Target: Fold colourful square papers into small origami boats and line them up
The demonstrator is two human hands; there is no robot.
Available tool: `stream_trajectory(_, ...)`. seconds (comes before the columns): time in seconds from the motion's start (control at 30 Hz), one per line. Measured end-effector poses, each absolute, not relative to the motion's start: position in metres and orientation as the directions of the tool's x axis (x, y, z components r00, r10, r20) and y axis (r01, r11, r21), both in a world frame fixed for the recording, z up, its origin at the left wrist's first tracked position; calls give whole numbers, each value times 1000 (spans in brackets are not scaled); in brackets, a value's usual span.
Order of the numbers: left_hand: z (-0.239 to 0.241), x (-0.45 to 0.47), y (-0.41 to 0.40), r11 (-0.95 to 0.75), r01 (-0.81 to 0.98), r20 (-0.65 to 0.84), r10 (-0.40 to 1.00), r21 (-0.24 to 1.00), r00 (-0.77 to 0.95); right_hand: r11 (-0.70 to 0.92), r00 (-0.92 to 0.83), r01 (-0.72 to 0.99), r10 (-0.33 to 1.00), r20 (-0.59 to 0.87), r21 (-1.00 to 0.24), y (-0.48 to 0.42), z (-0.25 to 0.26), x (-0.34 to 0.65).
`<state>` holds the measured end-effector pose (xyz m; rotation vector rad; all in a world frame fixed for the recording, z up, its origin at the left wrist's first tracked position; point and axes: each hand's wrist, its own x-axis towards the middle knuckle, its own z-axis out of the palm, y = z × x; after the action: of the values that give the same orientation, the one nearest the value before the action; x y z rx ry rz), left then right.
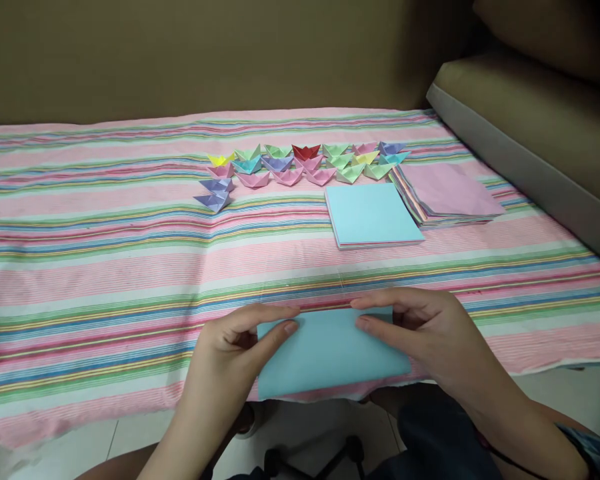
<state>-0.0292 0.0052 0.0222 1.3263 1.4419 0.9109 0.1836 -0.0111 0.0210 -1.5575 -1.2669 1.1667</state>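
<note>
A light blue sheet of paper [330,353] lies at the near edge of the striped cloth, wider than it is deep and seemingly doubled over. My left hand [240,347] pinches its far edge near the left side, thumb on top and index finger along the edge. On the right, my right hand [420,327] grips the same far edge between thumb and index finger. The other fingers of both hands curl out of sight. Beyond the sheet rests a neat stack of light blue square paper [375,213].
Several folded paper boats [287,177] in mixed colours stand in rows toward the back. A looser pile of coloured paper [450,190], pink on top, sits right of the blue stack. Striped cloth [105,280] covers the surface; a brown cushion [530,120] borders the right.
</note>
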Motion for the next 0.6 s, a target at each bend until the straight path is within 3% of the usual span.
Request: stream_trajectory(0.6, 19, -30, 4, 186, 257, -191, 982, 949, -4, -202, 56, 295, 979, -194, -934, -10, 19, 186)
